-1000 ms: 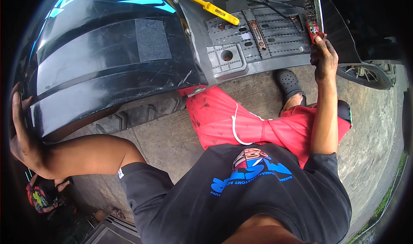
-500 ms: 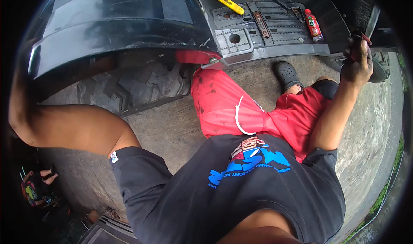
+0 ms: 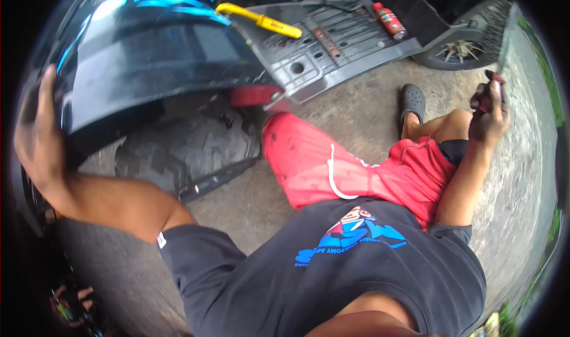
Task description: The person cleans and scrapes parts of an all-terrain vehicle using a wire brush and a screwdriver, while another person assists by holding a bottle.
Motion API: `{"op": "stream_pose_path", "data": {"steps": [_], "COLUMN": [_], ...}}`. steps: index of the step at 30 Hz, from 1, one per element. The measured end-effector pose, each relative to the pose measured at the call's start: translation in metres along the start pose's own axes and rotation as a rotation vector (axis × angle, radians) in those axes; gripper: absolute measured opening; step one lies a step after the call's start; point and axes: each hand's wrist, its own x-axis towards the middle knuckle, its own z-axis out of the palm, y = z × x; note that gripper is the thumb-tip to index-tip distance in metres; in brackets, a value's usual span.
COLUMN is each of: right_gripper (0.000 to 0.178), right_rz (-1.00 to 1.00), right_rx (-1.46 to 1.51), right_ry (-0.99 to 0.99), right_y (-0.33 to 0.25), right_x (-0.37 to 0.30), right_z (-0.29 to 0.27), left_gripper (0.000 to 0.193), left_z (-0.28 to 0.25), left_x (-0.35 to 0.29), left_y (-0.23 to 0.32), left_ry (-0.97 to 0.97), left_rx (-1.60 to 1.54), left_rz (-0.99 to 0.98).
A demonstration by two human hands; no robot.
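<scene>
My left hand (image 3: 43, 141) is at the far left, fingers stretched upward beside the edge of the glossy black fender (image 3: 160, 58). It is slightly blurred, and whether it touches the fender is hard to tell. On the right, my right hand (image 3: 490, 120) is raised and closed around the dark red handle (image 3: 495, 77) of a tool. A thin pale shaft or blade seems to rise from that handle, but its shape blurs into the vehicle behind. Under the fender sits a chunky-treaded tyre (image 3: 178, 141).
A yellow-handled tool (image 3: 279, 27) and a red bottle (image 3: 390, 21) lie on the grey ribbed footboard (image 3: 320, 70). Farther right is a spoked wheel (image 3: 460, 53). My knee, in red shorts (image 3: 309, 159), is close to the footboard corner. Another person (image 3: 71, 306) is low at left.
My view has shifted, bringing blue decals and the spoked wheel into sight. My left hand shows more clearly, fingers upright at the fender's edge. My right hand sits lower, still gripping the red-handled tool.
</scene>
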Motion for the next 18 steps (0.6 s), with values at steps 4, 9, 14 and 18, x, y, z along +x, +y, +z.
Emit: {"op": "stream_pose_path", "data": {"steps": [4,9,14,18], "right_gripper": [0.03,0.023,0.021,0.023], "right_rz": [0.197,0.133,0.337,0.359], "right_rx": [0.033,-0.609,-0.582,-0.492], "right_ry": [-0.178,-0.388,-0.402,-0.449], "right_y": [0.037,0.104,0.096,0.095], "right_x": [-0.007,0.004,-0.009,0.001], "right_z": [0.011,-0.029,-0.042,-0.058], "left_gripper": [0.03,0.024,0.023,0.029], "left_z": [-0.013,-0.003,-0.014,-0.012], "left_x": [-0.019,-0.015,-0.002,0.008], "left_y": [0.016,0.029,0.018,0.013], "left_ry": [0.082,-0.012,-0.063,-0.065], "left_rx": [-0.048,-0.011,0.045,0.22], "left_rz": [-0.066,0.067,0.101,-0.043]}}
